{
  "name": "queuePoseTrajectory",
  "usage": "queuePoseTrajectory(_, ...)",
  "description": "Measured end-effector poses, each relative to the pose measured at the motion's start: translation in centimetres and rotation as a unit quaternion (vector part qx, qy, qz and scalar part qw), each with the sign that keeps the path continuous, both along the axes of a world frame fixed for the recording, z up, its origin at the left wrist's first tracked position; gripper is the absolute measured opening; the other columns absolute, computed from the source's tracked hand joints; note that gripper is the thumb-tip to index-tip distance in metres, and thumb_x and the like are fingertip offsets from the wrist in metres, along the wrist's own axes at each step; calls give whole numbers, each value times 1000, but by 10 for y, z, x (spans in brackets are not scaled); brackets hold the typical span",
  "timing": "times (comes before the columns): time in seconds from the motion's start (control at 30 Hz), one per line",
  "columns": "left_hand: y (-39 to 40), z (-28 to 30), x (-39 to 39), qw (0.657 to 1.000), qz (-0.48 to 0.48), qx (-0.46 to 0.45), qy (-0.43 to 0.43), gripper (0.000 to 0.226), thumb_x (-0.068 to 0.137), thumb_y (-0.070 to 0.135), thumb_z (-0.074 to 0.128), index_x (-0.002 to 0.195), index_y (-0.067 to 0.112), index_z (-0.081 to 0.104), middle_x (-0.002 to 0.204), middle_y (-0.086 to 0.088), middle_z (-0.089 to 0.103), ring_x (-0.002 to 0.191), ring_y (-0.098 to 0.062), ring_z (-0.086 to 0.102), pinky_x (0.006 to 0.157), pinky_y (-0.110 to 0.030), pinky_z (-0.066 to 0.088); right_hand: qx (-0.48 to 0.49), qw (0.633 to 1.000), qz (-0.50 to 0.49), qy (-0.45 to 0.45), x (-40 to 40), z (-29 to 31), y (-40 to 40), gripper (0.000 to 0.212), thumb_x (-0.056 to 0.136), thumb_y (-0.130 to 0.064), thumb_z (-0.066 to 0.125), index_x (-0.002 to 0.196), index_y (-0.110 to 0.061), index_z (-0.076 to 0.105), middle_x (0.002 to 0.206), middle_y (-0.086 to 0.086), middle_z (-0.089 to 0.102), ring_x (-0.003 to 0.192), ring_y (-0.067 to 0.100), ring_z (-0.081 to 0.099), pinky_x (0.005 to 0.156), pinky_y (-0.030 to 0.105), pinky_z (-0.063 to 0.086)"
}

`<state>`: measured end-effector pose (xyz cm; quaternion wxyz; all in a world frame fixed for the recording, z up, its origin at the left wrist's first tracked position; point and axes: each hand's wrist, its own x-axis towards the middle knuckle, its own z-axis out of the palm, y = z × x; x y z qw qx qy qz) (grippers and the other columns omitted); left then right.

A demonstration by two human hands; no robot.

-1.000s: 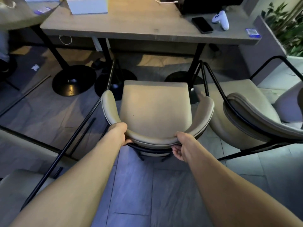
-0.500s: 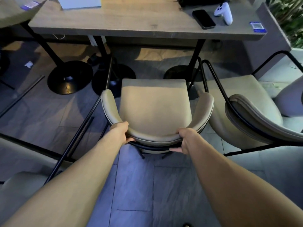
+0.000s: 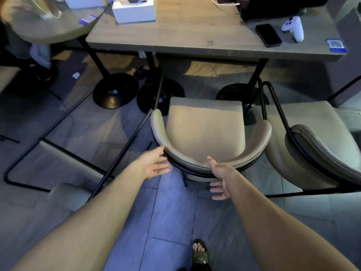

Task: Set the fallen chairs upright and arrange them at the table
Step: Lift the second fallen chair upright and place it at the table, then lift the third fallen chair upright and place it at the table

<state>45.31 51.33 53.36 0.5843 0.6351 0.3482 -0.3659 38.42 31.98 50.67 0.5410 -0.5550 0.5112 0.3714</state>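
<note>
A beige upholstered chair (image 3: pixel 205 132) stands upright in front of me, facing the wooden table (image 3: pixel 195 36). My left hand (image 3: pixel 154 165) hovers open just left of its curved backrest, fingers spread, holding nothing. My right hand (image 3: pixel 218 178) is open just behind the backrest, with the thumb near its top edge. A second beige chair (image 3: pixel 316 141) stands upright to the right. A third chair (image 3: pixel 64 194) lies fallen at lower left, its black metal legs (image 3: pixel 125 149) stretching across the floor.
On the table lie a black phone (image 3: pixel 268 35), a white game controller (image 3: pixel 295 27), a white box (image 3: pixel 134 11) and a blue card (image 3: pixel 336 45). Black round table bases (image 3: pixel 115 90) stand under it. A round table (image 3: pixel 45 26) is at far left. My sandalled foot (image 3: pixel 199 255) shows below.
Both hands have let go of the middle chair's backrest and opened, drawing back slightly. The view has shifted right, showing more of the fallen chair.
</note>
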Motion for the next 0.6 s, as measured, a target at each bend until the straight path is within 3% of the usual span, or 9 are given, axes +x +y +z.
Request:
queuePoseTrajectory(0.07,27,23,-8,1000,2,-5,-28,44,98,36,49,135,12,49,134,-11,55,105,-24,56,69,-34,55,23,998,48,-30,5,19,36,74,87,-67,45,137,-12,47,120,10,61,102,25,59,84,44,49)
queuePoseTrajectory(0.17,79,55,-17,997,13,14,-70,29,97,37,50,120,20,54,128,-7,60,92,-19,63,60,-28,56,34,990,94,-104,19,52,93,54,94,-59,42,122,-14,54,114,7,62,106,22,61,94,40,47)
queuePoseTrajectory(0.2,100,64,-22,996,20,22,-81,25,97,36,50,116,21,55,123,-6,62,87,-17,63,58,-27,56,36,986,106,-125,21,60,113,50,94,-57,42,119,-16,54,110,5,61,102,20,61,91,38,49)
queuePoseTrajectory(0.3,167,85,-37,992,53,52,-104,15,96,35,52,99,21,58,105,-3,64,79,-16,62,59,-29,56,56,971,143,-181,27,80,171,43,95,-52,44,117,-16,53,106,0,63,94,15,62,63,26,47)
queuePoseTrajectory(0.37,212,95,-52,989,63,73,-114,15,97,35,52,91,22,57,92,0,63,76,-15,62,52,-25,56,66,962,168,-203,27,88,211,43,94,-51,47,118,-16,54,101,-2,66,92,14,64,59,24,46)
queuePoseTrajectory(0.43,260,99,-68,985,54,106,-127,16,98,34,50,100,21,58,95,0,64,79,-14,62,51,-22,54,86,955,186,-213,22,99,252,40,96,-48,48,121,-17,53,106,0,67,92,15,62,65,26,50)
queuePoseTrajectory(0.5,308,95,-82,981,41,131,-133,21,98,35,49,111,21,59,111,-2,66,87,-15,64,60,-24,52,103,950,196,-221,13,102,292,40,96,-46,49,124,-17,51,114,3,66,94,16,61,76,31,51)
queuePoseTrajectory(0.6,381,79,-101,983,26,133,-121,23,97,37,49,111,23,61,119,-3,66,97,-19,64,70,-27,52,100,947,219,-213,1,92,356,38,95,-45,52,122,-18,51,117,4,66,99,18,63,85,35,52)
